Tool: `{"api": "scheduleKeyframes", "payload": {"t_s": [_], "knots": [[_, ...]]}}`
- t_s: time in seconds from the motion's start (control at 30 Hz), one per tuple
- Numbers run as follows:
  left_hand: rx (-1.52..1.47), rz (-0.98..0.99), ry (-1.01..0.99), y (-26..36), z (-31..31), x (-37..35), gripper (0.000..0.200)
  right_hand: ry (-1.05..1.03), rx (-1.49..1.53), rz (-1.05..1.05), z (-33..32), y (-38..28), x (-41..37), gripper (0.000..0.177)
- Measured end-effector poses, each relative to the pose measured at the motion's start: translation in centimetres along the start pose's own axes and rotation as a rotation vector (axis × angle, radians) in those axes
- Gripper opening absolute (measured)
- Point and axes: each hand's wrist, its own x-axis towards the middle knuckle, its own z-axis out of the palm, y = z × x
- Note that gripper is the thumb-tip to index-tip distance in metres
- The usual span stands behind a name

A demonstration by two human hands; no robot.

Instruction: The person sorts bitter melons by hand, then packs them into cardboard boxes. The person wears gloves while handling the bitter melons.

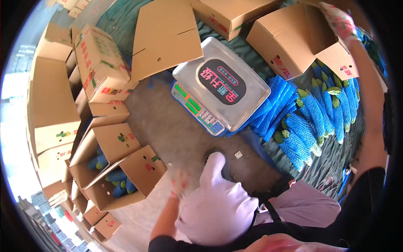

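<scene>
My right hand (339, 22), in a patterned glove, is at the top right against the rim of an open cardboard box (273, 38); its fingers lie together along the box's edge. My left hand (179, 184) hangs low beside my knee, smeared by motion, near the open flap of another box (147, 168). Beneath the gloved hand's box, green bitter melons in blue net sleeves (312, 109) lie in rows. A pile of blue nets (277, 105) sits between them and a digital scale (222, 84) with a bare metal pan.
A loose-flapped carton (168, 35) stands behind the scale. A closed printed box (100, 63) and several open cartons line the left side, two holding netted melons (119, 180). Dark green sheeting (327, 168) lies under the melons at the right. My knees are at the bottom.
</scene>
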Motion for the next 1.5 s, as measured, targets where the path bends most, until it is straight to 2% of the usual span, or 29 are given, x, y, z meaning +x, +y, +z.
{"api": "scheduleKeyframes", "payload": {"t_s": [0.03,0.07,0.1,0.13,0.2,0.23,0.3,0.33,0.43,0.47,0.5,0.53,0.57,0.6,0.63,0.67,0.7,0.73,0.83,0.9,0.97,1.1,1.13,1.2,1.23,1.27,1.33,1.43,1.5], "knots": [[-0.085,0.146,0.068,2.9,-0.1,4.2,0.031,-0.196,0.449,0.040,-4.1,3.0,1.0,0.041],[-0.171,0.249,0.124,5.2,-0.1,7.7,0.031,-0.324,0.633,0.084,-7.7,5.7,1.9,0.041],[-0.251,0.175,0.173,7.4,-0.5,12.8,0.032,-0.429,0.748,0.144,-11.2,8.2,2.2,0.041],[-0.285,0.172,0.284,11.1,0.4,16.5,0.036,-0.508,0.826,0.192,-14.6,10.2,1.9,0.040],[-0.532,0.241,0.266,14.2,0.1,23.4,0.050,-0.650,0.959,0.318,-20.5,13.5,-0.5,0.039],[-0.806,0.104,0.281,14.6,-0.8,28.1,0.051,-0.725,1.032,0.396,-23.5,14.5,-2.1,0.039],[-1.034,-0.058,0.413,16.2,-1.1,34.8,0.039,-0.855,1.124,0.575,-29.7,15.9,-5.6,0.038],[-1.057,-0.130,0.262,15.5,-1.8,37.7,0.032,-0.904,1.147,0.658,-33.0,15.9,-6.7,0.038],[-0.949,-0.052,0.335,17.1,0.4,38.7,0.027,-1.149,1.211,0.848,-40.5,14.6,-7.4,0.036],[-0.907,-0.139,0.335,16.4,0.0,41.7,0.022,-1.283,1.246,0.915,-42.2,14.0,-7.1,0.034],[-1.030,-0.067,0.302,15.9,-0.2,44.9,0.027,-1.325,1.324,0.918,-43.5,13.1,-5.8,0.029],[-0.943,0.015,0.384,18.6,0.9,43.2,0.022,-1.370,1.401,0.922,-44.8,12.2,-4.6,0.025],[-1.029,0.166,0.266,19.4,0.1,44.9,0.019,-1.164,1.404,0.916,-45.5,9.6,-2.8,0.017],[-1.127,0.210,0.348,21.6,0.0,44.8,0.018,-0.965,1.387,0.892,-46.1,7.1,-1.1,0.011],[-1.013,0.322,0.241,21.5,-1.5,46.0,0.018,-1.005,1.434,0.857,-46.1,6.0,0.7,0.012],[-1.050,0.219,0.357,23.1,-2.1,46.2,0.029,-1.045,1.480,0.822,-46.0,5.0,2.5,0.012],[-1.182,0.202,0.049,23.0,-4.6,48.2,0.042,-1.118,1.539,0.809,-45.7,3.7,4.7,0.012],[-1.135,0.250,-0.084,23.3,-5.0,46.9,0.050,-1.154,1.548,0.813,-45.4,2.2,6.4,0.014],[-0.955,0.351,-0.037,20.6,-5.9,43.7,0.054,-1.158,1.594,0.639,-44.1,-1.7,10.6,0.023],[-0.915,0.341,0.219,18.1,-6.1,40.4,0.057,-1.024,1.610,0.568,-43.6,-4.4,12.5,0.026],[-0.841,0.371,0.317,14.9,-5.9,36.1,0.063,-1.076,1.507,0.480,-43.4,-6.9,14.4,0.016],[-0.686,0.418,0.159,5.9,-4.2,25.5,0.050,-0.847,1.492,0.384,-43.2,-8.8,16.1,0.009],[-0.710,0.288,0.250,5.0,-2.3,22.1,0.043,-0.868,1.523,0.380,-43.2,-8.6,16.2,0.010],[-0.725,0.162,0.116,1.3,-1.1,17.2,0.036,-0.905,1.583,0.400,-43.5,-8.1,15.5,0.012],[-0.801,0.033,0.269,-0.9,0.5,15.1,0.034,-0.881,1.590,0.421,-42.9,-7.8,13.9,0.012],[-0.778,0.047,0.252,-2.8,1.5,13.1,0.034,-0.638,1.695,0.451,-42.2,-7.3,11.5,0.016],[-0.715,0.064,0.191,-4.3,2.8,9.3,0.034,-0.434,1.852,0.724,-42.3,-4.6,6.9,0.025],[-0.611,0.080,0.028,-7.3,3.3,7.3,0.033,-0.402,1.988,1.455,-42.4,1.2,-0.5,0.034],[-0.600,-0.021,-0.148,-5.3,3.3,6.9,0.033,-0.351,1.978,1.637,-40.8,1.5,-9.5,0.027]]}}
